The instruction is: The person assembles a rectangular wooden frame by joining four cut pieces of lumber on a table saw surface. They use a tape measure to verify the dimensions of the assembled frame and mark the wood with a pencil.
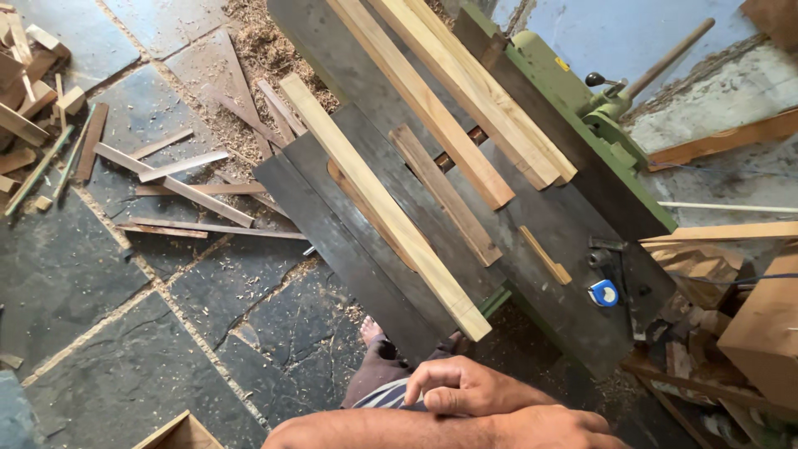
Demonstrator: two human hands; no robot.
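Clearly both hands are empty: the right hand [465, 387] rests with loose fingers on the left hand [553, 428]. Nearest is a long pale plank [378, 199] overhanging the machine's tabletop [573, 241]; a nudge could tip it onto the bare foot [371, 331] below.

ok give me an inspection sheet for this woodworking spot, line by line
Surface: dark metal machine table of a green planer, bare patches between boards.
Job's things: long pale plank overhanging the near edge; more planks stacked farther back; a darker strip between them.
Clutter: blue tape measure, small wood stick, offcuts and sawdust on the stone floor.
Hands: left hand and right hand crossed, resting, holding nothing.
Cables: nothing seen.
Surroundings: wood blocks at right; a bare foot below.
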